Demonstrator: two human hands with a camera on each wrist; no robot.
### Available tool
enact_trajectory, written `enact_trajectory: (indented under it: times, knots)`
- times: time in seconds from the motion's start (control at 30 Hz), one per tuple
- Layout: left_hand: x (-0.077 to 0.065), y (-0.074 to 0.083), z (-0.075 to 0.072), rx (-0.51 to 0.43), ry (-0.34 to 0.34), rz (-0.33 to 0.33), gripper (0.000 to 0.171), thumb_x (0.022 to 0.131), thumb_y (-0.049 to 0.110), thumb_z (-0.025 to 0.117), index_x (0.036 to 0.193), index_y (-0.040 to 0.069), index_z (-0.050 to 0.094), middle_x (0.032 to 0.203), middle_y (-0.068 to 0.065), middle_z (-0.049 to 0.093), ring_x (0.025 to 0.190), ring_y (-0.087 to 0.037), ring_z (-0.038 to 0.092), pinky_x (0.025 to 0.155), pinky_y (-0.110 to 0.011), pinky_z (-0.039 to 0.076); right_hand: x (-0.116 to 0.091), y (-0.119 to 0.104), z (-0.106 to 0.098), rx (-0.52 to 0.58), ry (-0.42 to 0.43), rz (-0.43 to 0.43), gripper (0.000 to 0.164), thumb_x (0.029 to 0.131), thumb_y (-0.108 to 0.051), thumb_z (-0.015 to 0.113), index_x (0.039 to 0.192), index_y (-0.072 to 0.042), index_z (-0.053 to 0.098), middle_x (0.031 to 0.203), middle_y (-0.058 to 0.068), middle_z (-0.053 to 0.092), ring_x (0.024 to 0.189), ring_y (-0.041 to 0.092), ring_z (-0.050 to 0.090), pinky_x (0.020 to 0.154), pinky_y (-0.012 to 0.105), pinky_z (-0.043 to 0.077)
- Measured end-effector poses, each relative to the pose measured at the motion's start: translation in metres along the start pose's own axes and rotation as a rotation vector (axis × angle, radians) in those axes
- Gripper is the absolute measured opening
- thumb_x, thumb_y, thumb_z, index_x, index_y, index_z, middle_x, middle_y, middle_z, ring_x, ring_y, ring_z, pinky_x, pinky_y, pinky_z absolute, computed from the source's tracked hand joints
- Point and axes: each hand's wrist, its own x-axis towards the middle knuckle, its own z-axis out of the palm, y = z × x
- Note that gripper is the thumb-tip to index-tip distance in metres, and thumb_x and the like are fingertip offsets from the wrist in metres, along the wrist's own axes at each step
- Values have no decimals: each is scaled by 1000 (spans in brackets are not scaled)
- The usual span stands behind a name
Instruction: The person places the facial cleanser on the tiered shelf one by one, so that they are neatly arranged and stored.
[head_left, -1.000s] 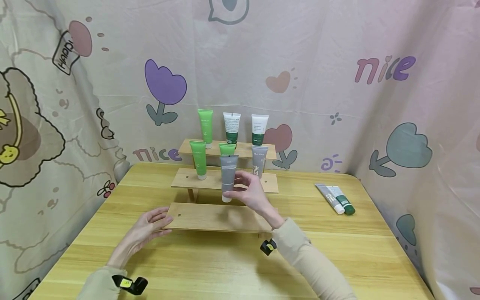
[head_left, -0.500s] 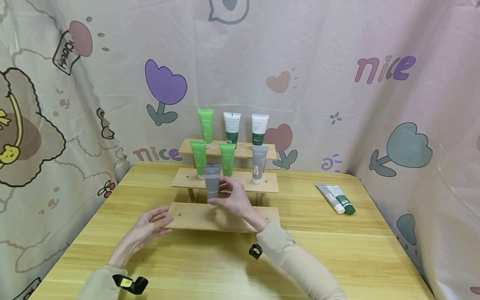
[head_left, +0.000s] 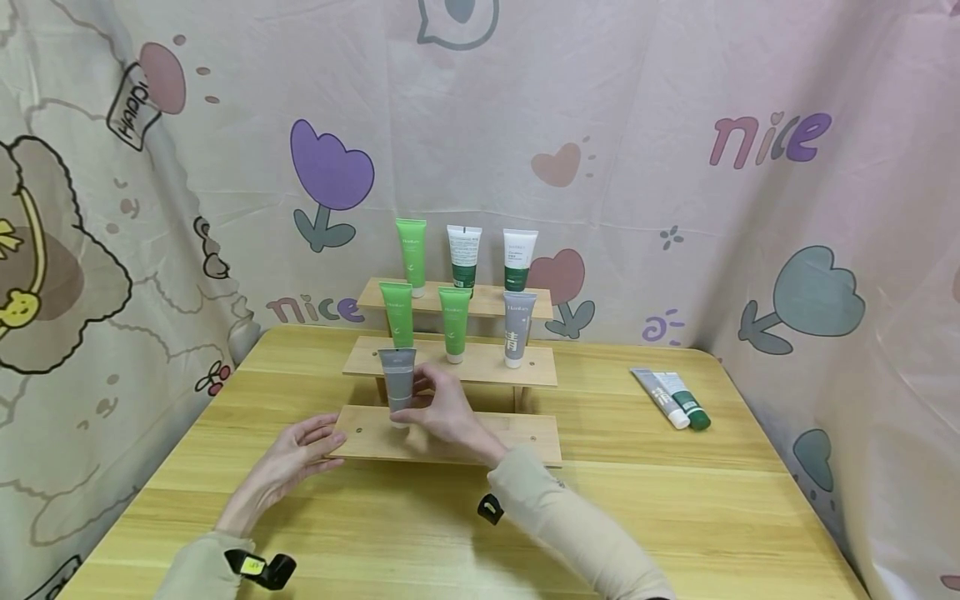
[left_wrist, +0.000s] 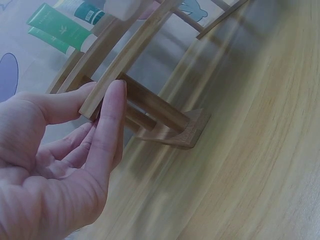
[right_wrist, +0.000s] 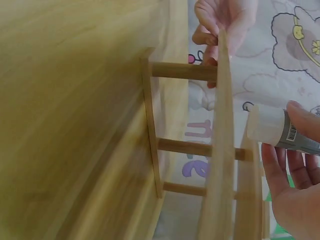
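Note:
My right hand (head_left: 450, 417) holds a grey squeeze tube (head_left: 397, 379) upright, its white cap (right_wrist: 267, 124) pointing down. The cap is close over the left part of the lowest step of a three-step wooden display stand (head_left: 480, 437). At the left end of that step, my left hand (head_left: 296, 454) pinches the board, with the thumb above and fingers (left_wrist: 107, 130) below. On the middle step stand two green tubes (head_left: 454, 321) and a grey-lilac tube (head_left: 519, 325). The top step bears one green tube (head_left: 412, 254) and two white-and-green tubes (head_left: 464, 250).
To the right of the stand, a grey tube (head_left: 660, 397) and a white-and-green tube (head_left: 684, 402) lie side by side on the wooden table (head_left: 750, 500). A patterned curtain (head_left: 615, 100) hangs behind and along both sides.
My right hand has carried the grey tube leftward and down, from in front of the middle step to over the left of the lowest step. My left hand has stayed in place.

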Motion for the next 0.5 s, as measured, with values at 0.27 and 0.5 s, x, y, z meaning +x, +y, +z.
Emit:
enact_trajectory:
  times: [0.27, 0.5]
  knots:
    - [0, 0, -1, 8, 2, -7, 78, 104, 17, 57, 157, -10, 7, 160, -38, 10, 111, -1, 57, 96, -27, 61, 3, 5, 13, -24, -5, 6, 51, 74, -2, 87, 118, 0, 61, 114, 16, 69, 98, 21, 68, 84, 14, 57]
    - [1, -2, -1, 3, -10, 6, 77, 104, 16, 56, 156, -12, 6, 159, -39, 9, 110, 1, 55, 96, -28, 61, 3, 7, 17, -56, -14, 11, 51, 75, -6, 88, 118, -3, 61, 114, 13, 69, 95, 16, 67, 83, 15, 57]
